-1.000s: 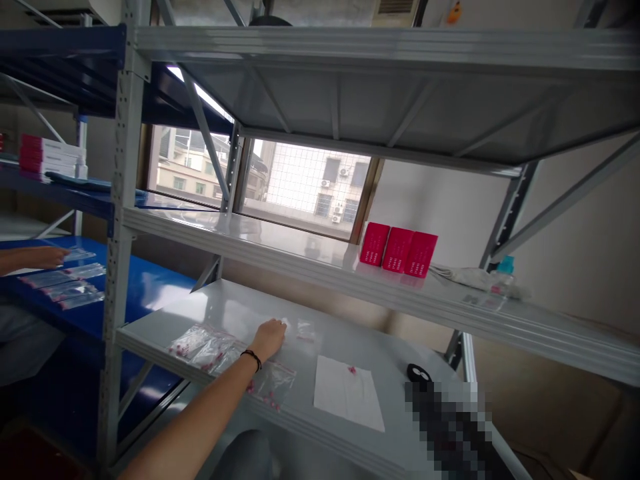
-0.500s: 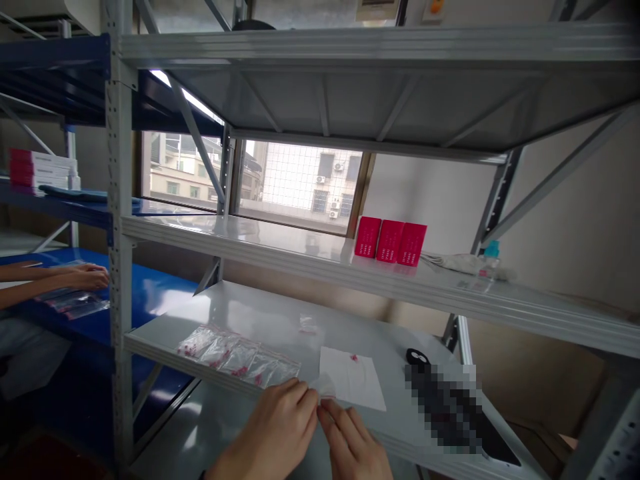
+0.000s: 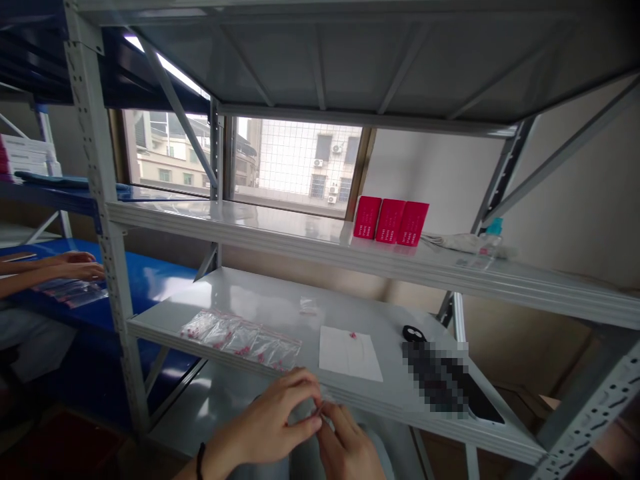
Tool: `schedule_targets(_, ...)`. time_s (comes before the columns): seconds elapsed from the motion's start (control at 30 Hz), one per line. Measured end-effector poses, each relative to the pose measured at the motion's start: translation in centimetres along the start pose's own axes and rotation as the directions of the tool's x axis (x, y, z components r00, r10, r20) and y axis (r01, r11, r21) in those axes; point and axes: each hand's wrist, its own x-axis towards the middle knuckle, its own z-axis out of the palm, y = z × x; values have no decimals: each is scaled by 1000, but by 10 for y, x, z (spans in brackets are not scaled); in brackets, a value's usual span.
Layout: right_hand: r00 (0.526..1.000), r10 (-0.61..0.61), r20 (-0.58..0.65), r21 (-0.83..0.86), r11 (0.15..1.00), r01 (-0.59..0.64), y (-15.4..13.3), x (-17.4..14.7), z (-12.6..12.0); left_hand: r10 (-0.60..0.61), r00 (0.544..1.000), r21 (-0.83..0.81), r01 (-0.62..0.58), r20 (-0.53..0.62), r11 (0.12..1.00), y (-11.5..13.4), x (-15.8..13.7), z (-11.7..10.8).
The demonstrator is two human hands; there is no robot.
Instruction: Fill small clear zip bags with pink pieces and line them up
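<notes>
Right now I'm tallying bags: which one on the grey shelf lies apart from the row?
The small bag, behind and left of the white paper; the other bags lie together nearer the front.

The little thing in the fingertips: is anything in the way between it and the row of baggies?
Yes: in this view, the left hand and the shelf's front edge lie between the small held item and the row of clear bags. Nothing else visible stands there.

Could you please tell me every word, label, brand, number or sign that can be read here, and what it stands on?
No text can be read.
Red boxes: white print, too small and blurred.
Stacked white boxes: dark print, too blurred.
Clear bottle: pinkish mark, too small to tell.
</notes>
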Motion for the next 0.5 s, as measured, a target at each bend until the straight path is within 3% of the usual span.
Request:
schedule_targets(0.1,992,-27,120,267,964,-6,1,2,-13,65,984,-170,-36,166,985,-13,-5,-5)
schedule_targets(0.17,980,-82,182,338,941,16,3,4,-20,66,976,-192,-26,206,981,-17,-4,-3)
schedule_targets(0.5,947,-77,311,237,972,1,13,-4,-23,50,985,-251,-7,166,968,-21,5,14)
